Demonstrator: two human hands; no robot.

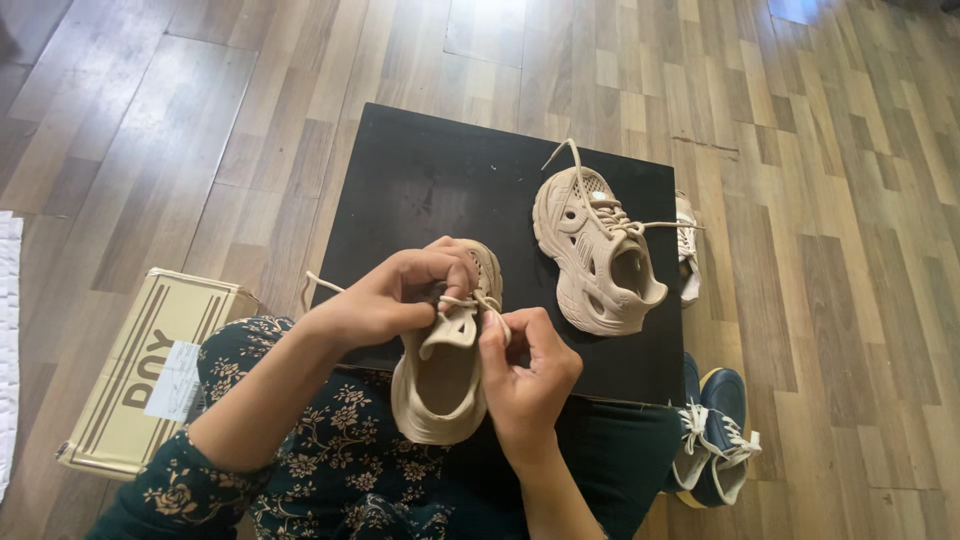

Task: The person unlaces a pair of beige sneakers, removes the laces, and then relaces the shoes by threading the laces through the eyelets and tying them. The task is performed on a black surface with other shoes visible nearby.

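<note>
A small beige shoe [443, 370] is held over the near edge of a black table [430, 180]. Its beige lace [462, 300] is pinched between the fingers of the left hand [395, 295] and of the right hand [528, 365], just above the shoe's opening. Beyond the fingers, a matching second shoe [595, 250] is laid, well apart. A cardboard box [150, 370] is seen left of the hands, and a blue sneaker [722, 430] to the right.

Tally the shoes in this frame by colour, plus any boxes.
Beige shoes: 2, one held by the left hand and right hand at its lace, one on the black table
White shoes: 1, partly hidden behind the table
Blue shoes: 1, on the floor
Cardboard boxes: 1
Total: 5
</note>
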